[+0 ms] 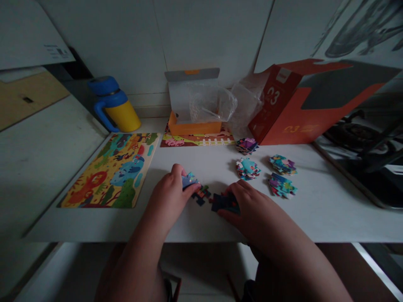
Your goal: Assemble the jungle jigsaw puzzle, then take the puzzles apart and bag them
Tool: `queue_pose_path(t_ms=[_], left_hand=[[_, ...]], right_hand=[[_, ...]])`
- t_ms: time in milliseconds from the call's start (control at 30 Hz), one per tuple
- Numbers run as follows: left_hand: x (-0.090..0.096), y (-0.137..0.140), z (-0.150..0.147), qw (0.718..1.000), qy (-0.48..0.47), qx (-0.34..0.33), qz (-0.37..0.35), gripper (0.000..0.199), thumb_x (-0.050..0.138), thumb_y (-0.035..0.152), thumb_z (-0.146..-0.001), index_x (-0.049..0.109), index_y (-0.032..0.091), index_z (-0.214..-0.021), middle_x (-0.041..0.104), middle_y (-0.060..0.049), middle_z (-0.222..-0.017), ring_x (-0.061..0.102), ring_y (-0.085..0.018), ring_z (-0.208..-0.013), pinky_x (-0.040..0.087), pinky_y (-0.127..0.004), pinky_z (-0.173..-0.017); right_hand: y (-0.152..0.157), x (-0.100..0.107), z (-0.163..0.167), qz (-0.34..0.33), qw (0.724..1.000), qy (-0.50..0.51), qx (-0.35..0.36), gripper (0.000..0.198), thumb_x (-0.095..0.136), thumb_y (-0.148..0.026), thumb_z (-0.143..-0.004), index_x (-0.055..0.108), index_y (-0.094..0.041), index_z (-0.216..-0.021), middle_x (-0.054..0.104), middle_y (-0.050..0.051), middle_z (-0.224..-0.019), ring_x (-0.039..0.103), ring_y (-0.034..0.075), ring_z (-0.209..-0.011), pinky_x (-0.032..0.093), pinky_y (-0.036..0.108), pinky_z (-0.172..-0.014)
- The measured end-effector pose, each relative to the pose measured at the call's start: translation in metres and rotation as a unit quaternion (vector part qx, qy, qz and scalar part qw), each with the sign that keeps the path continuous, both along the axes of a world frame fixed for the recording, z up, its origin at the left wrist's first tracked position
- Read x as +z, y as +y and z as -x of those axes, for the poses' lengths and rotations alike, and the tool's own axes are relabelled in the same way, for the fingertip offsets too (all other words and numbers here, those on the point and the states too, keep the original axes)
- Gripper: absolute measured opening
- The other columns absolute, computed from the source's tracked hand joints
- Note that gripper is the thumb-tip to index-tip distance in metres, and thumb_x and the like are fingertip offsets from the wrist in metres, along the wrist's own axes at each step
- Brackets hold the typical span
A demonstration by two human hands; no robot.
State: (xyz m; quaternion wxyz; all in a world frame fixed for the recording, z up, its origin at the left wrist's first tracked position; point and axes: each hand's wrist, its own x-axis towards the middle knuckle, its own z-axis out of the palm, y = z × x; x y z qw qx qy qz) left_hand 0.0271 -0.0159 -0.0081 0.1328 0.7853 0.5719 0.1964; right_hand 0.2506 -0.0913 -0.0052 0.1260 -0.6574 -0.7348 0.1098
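My left hand (175, 187) pinches a light blue jigsaw piece (189, 180) between thumb and fingers, just above the white table. Dark jigsaw pieces (225, 203) are gripped by my right hand (241, 199), close to the table's front edge; how many it holds I cannot tell. Between the two hands lies a small multicoloured jigsaw piece (201, 195), partly overlapped by the left thumb. Stacks of puzzle pieces stand beyond and right of my right hand: a teal and white stack (248, 168), a purple stack (247, 145), and two blue-green stacks (282, 164).
A finished-looking animal picture board (116, 172) lies at left, near a blue and yellow jug (116, 107). An orange open box (195, 127) with clear plastic stands on another picture board (179, 140) at the back. A large red-orange box (289, 111) and a black stove (362, 167) are at right.
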Motion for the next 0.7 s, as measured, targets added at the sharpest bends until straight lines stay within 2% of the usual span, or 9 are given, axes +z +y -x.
queue_pose_path(t_ms=[67, 200, 367, 500, 567, 700], left_hand=[[0.002, -0.001, -0.001, 1.000, -0.005, 0.014, 0.014, 0.036, 0.077, 0.037, -0.095, 0.048, 0.024, -0.113, 0.074, -0.006, -0.094, 0.075, -0.026, -0.083, 0.052, -0.032, -0.067], [0.003, -0.001, 0.000, 1.000, -0.011, 0.017, 0.018, 0.033, 0.073, 0.035, -0.098, 0.053, 0.024, -0.122, 0.077, -0.009, -0.105, 0.076, -0.029, -0.096, 0.054, -0.035, -0.078], [0.004, -0.001, 0.002, 0.999, -0.040, 0.019, 0.021, 0.018, 0.066, 0.036, -0.102, 0.059, 0.025, -0.115, 0.078, -0.008, -0.104, 0.075, -0.029, -0.097, 0.053, -0.035, -0.081], [0.006, -0.003, 0.001, 0.996, -0.080, 0.004, 0.038, 0.016, 0.062, 0.037, -0.104, 0.059, 0.025, -0.114, 0.078, -0.006, -0.102, 0.075, -0.026, -0.095, 0.051, -0.032, -0.079], [0.006, -0.003, 0.000, 0.995, -0.094, -0.004, 0.040, 0.015, 0.062, 0.037, -0.104, 0.059, 0.026, -0.113, 0.077, -0.005, -0.100, 0.075, -0.025, -0.094, 0.050, -0.031, -0.078], [0.006, -0.003, 0.000, 0.994, -0.105, -0.006, 0.041, 0.015, 0.062, 0.038, -0.103, 0.059, 0.026, -0.112, 0.076, -0.003, -0.095, 0.074, -0.024, -0.090, 0.049, -0.030, -0.075]], right_hand=[[0.000, 0.002, 0.001, 0.016, 1.000, 0.006, -0.004, 0.026, 0.083, -0.028, -0.087, 0.069, -0.018, -0.107, 0.073, 0.011, -0.107, 0.074, 0.030, -0.094, 0.059, 0.044, -0.084], [0.001, 0.007, 0.002, 0.042, 0.999, 0.018, -0.010, 0.024, 0.082, -0.027, -0.089, 0.070, -0.017, -0.107, 0.075, 0.011, -0.106, 0.075, 0.030, -0.094, 0.057, 0.042, -0.081], [0.007, 0.015, 0.002, 0.090, 0.993, 0.073, 0.000, 0.024, 0.083, -0.022, -0.088, 0.072, -0.021, -0.109, 0.079, 0.007, -0.101, 0.075, 0.027, -0.090, 0.053, 0.038, -0.077], [0.013, 0.015, 0.004, 0.102, 0.987, 0.122, 0.036, 0.034, 0.087, -0.016, -0.083, 0.072, -0.023, -0.113, 0.079, 0.002, -0.097, 0.074, 0.023, -0.085, 0.052, 0.033, -0.074], [0.015, 0.012, 0.004, 0.083, 0.989, 0.111, 0.051, 0.037, 0.090, -0.017, -0.080, 0.073, -0.022, -0.112, 0.078, 0.004, -0.101, 0.074, 0.023, -0.088, 0.054, 0.034, -0.078], [0.015, 0.004, 0.001, -0.016, 0.997, 0.053, 0.044, 0.044, 0.095, -0.026, -0.076, 0.074, -0.017, -0.114, 0.072, 0.012, -0.113, 0.072, 0.029, -0.101, 0.057, 0.042, -0.089]])
